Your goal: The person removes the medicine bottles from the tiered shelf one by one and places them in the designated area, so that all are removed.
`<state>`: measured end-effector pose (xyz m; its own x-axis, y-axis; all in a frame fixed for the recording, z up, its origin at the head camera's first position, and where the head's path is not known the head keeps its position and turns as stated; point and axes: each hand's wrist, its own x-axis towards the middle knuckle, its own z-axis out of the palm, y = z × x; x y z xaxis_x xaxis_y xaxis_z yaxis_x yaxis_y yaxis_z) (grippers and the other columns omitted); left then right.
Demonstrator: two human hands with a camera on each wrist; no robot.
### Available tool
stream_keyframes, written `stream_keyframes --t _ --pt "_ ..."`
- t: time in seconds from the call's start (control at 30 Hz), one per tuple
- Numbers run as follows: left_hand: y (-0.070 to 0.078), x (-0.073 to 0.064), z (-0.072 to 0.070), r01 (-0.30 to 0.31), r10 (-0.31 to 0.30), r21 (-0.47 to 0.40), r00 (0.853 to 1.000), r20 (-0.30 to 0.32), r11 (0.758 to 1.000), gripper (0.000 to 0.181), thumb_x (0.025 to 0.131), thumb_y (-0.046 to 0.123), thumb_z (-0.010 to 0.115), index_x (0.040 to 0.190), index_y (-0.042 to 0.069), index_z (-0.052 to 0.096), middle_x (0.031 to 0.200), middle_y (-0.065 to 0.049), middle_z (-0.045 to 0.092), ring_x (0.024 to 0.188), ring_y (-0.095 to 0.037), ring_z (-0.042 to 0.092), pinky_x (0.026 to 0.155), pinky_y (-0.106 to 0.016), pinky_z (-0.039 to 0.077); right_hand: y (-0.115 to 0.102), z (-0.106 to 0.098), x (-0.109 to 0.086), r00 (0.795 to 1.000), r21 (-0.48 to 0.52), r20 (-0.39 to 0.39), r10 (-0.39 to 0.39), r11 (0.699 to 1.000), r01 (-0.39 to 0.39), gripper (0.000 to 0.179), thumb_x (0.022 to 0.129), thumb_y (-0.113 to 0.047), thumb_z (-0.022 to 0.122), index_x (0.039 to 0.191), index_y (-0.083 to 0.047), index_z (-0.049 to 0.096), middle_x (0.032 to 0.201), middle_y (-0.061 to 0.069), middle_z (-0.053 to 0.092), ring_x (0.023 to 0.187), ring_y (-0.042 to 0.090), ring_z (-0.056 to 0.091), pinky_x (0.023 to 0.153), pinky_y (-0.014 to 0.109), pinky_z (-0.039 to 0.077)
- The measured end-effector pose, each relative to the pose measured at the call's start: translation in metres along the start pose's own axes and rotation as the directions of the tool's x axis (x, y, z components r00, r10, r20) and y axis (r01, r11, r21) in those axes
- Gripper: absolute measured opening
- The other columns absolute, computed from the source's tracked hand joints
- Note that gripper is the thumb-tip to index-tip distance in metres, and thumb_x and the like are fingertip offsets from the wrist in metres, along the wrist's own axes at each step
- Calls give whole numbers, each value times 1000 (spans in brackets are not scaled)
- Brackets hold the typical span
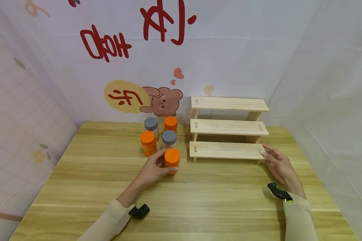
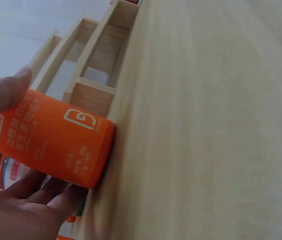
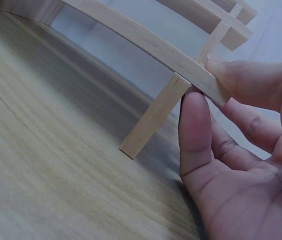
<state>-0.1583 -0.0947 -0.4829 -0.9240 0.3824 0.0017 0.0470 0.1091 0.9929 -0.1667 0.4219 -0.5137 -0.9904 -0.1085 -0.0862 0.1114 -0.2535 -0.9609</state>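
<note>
My left hand (image 1: 154, 169) grips an orange pill bottle (image 1: 172, 160) around its sides, thumb in front and fingers behind. In the left wrist view the printed orange bottle (image 2: 56, 135) has its base at the wooden table. Just behind it stand a grey-capped bottle (image 1: 169, 138), another orange bottle (image 1: 149, 144), a second grey-capped bottle (image 1: 151, 125) and an orange-capped one (image 1: 170, 123). My right hand (image 1: 279, 164) pinches the right end of the lowest step of a three-tier wooden rack (image 1: 226, 150). In the right wrist view the thumb lies over the board (image 3: 151, 40), fingers underneath.
The wood-grain table (image 1: 199, 207) runs up to a white printed cloth (image 1: 229, 57) at the back. Cloth walls also stand at the left and right. The rack sits right of the bottles, near the back edge.
</note>
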Motion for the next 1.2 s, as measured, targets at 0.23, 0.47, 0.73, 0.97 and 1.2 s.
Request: stream_keyframes --t 0.23,0.47,0.73,0.97,1.2 --pt "-5 -1 3 11 -12 -19 999 -32 1000 61 85 17 85 139 25 57 140 -4 61 132 -24 57 118 -49 42 -1 -3 0 999 33 22 -30 999 29 50 106 -5 52 155 -12 44 124 -7 56 97 4 60 83 20 56" --pt "-6 -1 6 22 -23 -24 999 -44 999 62 85 18 85 140 27 56 141 -2 59 136 -23 55 121 -49 38 -3 -5 1 1000 -17 20 -17 1000 18 57 106 -6 53 160 -9 34 124 -7 54 99 4 57 83 18 56" --pt "0 -8 2 27 -28 -2 998 -48 1000 79 84 20 87 151 27 45 146 -5 55 140 -26 53 122 -49 38 -8 -7 2 1000 -158 -11 -7 987 5 55 104 -8 58 157 -11 41 119 -8 60 100 3 62 84 20 58" --pt "20 -23 -16 -38 52 140 994 -96 989 78 87 29 85 153 21 44 143 -12 57 138 -35 53 119 -49 41 -23 -5 -7 996 -644 -78 -51 765 -11 61 105 -27 60 158 -8 38 119 -6 64 90 3 68 76 26 62" --pt "37 -45 -55 -121 181 243 953 -241 963 59 95 22 75 148 14 50 140 -12 60 133 -33 57 111 -32 49 -36 6 -10 989 -915 -54 -137 403 6 59 105 -39 58 151 -4 47 133 28 60 103 23 69 70 16 53"
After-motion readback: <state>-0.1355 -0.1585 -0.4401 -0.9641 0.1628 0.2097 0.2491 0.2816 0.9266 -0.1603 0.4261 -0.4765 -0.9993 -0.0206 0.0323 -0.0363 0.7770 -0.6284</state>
